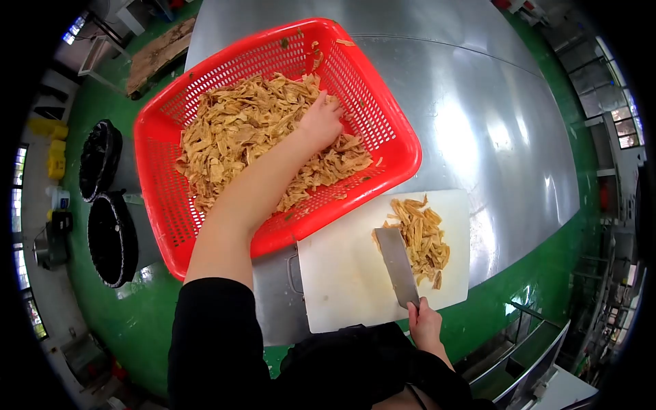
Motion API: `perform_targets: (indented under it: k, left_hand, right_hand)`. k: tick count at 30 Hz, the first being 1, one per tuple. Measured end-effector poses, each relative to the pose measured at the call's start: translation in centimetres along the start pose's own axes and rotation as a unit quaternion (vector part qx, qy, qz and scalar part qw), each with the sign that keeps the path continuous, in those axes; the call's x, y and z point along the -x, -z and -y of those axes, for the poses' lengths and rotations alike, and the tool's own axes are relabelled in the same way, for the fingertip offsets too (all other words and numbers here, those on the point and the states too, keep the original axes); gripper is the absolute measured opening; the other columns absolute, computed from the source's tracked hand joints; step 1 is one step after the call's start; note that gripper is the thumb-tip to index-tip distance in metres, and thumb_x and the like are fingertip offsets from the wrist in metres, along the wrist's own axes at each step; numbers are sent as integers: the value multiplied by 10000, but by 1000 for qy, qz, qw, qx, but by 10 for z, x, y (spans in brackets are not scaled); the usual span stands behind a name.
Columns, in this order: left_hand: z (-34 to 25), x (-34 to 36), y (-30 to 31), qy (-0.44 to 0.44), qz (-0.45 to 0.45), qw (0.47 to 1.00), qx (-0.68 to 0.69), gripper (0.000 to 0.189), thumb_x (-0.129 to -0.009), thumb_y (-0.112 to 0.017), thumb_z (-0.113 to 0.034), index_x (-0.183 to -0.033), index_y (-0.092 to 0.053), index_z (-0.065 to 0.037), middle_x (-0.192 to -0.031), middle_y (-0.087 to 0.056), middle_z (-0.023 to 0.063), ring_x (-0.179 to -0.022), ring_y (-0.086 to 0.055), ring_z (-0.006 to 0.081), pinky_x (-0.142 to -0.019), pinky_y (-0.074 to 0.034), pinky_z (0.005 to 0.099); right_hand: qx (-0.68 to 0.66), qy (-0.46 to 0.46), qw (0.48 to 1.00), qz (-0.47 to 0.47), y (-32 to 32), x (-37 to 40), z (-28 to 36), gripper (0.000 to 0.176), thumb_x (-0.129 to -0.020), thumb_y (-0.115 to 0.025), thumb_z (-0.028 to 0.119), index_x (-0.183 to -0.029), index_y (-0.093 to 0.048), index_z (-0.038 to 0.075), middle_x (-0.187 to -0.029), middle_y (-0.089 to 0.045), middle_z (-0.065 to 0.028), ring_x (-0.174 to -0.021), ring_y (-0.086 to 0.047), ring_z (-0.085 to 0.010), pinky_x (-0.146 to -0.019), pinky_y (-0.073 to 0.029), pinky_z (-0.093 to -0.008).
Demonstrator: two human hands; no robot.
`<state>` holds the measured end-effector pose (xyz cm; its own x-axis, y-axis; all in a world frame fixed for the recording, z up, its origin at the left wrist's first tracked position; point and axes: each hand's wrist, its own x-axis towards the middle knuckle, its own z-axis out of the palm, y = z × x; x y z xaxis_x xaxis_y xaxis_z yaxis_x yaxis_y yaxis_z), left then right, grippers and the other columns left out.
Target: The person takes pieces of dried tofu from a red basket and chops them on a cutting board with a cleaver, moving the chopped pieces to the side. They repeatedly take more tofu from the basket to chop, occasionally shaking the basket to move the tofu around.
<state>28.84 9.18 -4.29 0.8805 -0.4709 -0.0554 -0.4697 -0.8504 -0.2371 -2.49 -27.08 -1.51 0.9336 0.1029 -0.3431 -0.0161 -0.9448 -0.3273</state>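
My left hand [322, 124] reaches into a large red perforated plastic basket [277, 240]. Its fingers look slightly apart, bent down at the right edge of the heap; their tips are partly hidden. Yellow-brown food strips [239, 130], of a kind I cannot make out, fill much of the basket. My right hand [425, 322] is closed round the handle of a cleaver [396, 263]. The broad blade lies over a white cutting board [342, 287], along the left side of a smaller pile of the same strips [425, 239].
The basket and board rest on a shiny metal table [437, 89]. A metal handle [292, 275] shows at the board's left edge. Two black-lined bins [113, 239] stand on the green floor at left. A metal frame [519, 362] is at lower right.
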Motion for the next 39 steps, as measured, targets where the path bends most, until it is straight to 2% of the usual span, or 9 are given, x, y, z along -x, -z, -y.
perform_targets:
  k: [2, 10, 11, 15, 19, 23, 27, 31, 39]
  left_hand:
    - [10, 3, 29, 17, 76, 997, -29, 200, -768, -592, -190, -948, -668, -146, -1011, -587, 46, -1146, -480, 217, -1085, -218, 495]
    - [53, 31, 46, 178, -201, 860, 433, 348, -871, -577, -233, -1189, -594, -94, -1299, -499, 125, -1178, -486, 255, -957, -410, 368]
    - [52, 29, 31, 202, -309, 845, 388, 275, -881, -538, -247, -1067, -658, -84, -973, -654, 146, -960, -607, 292, -820, -469, 425]
    - [60, 38, 25, 340, -156, 827, 419, 279, -882, -539, -289, -1015, -687, -93, -899, -672, 134, -917, -621, 282, -885, -428, 419]
    - [34, 35, 46, 260, 35, 948, 181, 249, -855, -573, -257, -1022, -689, -113, -943, -665, 105, -1044, -568, 254, -978, -338, 461]
    - [20, 22, 0, 241, 57, 953, 172, 553, -780, -659, -173, -1305, -487, -148, -1300, -501, 83, -1252, -410, 241, -1011, -339, 433]
    - [-5, 20, 16, 247, 119, 944, 183, 515, -759, -623, -144, -1263, -518, -139, -1204, -568, 116, -1149, -517, 268, -925, -429, 426]
    - [-42, 23, 18, 85, -59, 902, 420, 347, -761, -576, -126, -1101, -609, -66, -1077, -618, 171, -998, -592, 323, -857, -483, 400]
    - [24, 67, 16, 267, 51, 962, -22, 290, -818, -609, -252, -1063, -652, -101, -1116, -583, 89, -1189, -436, 261, -1082, -175, 558]
  right_hand:
    - [-5, 13, 1000, -13, -2, 1, -2, 211, -890, -575, 222, -841, -492, 34, -598, -573, -190, -567, -569, -409, -504, -433, -478]
    - [13, 36, 999, -23, -1, -1, -5, 251, -917, -527, 277, -849, -490, 38, -579, -582, -187, -535, -580, -396, -503, -451, -488]
    - [12, 39, 999, -26, -1, 0, -4, 250, -917, -526, 276, -848, -492, 38, -577, -581, -185, -535, -580, -394, -502, -452, -486]
    - [-17, 17, 1000, -19, 1, 2, 0, 220, -893, -559, 241, -855, -499, 33, -626, -593, -199, -583, -574, -423, -517, -438, -501]
    - [-19, 14, 1000, -21, -1, 3, -1, 222, -896, -554, 245, -861, -499, 33, -625, -593, -199, -582, -575, -420, -520, -439, -500]
    - [-10, 7, 1000, -18, -1, 2, 1, 231, -902, -544, 258, -863, -497, 35, -615, -588, -197, -580, -575, -418, -520, -440, -497]
    - [4, 4, 1000, -18, -2, 3, 1, 234, -907, -534, 264, -862, -494, 38, -609, -584, -198, -582, -573, -422, -521, -438, -499]
    - [14, 16, 999, -36, -9, 4, -5, 268, -924, -503, 302, -842, -483, 47, -589, -576, -194, -549, -573, -415, -517, -447, -503]
    - [25, 13, 999, -30, -3, 5, -3, 286, -917, -492, 348, -893, -504, 63, -664, -597, -216, -625, -579, -433, -572, -448, -516]
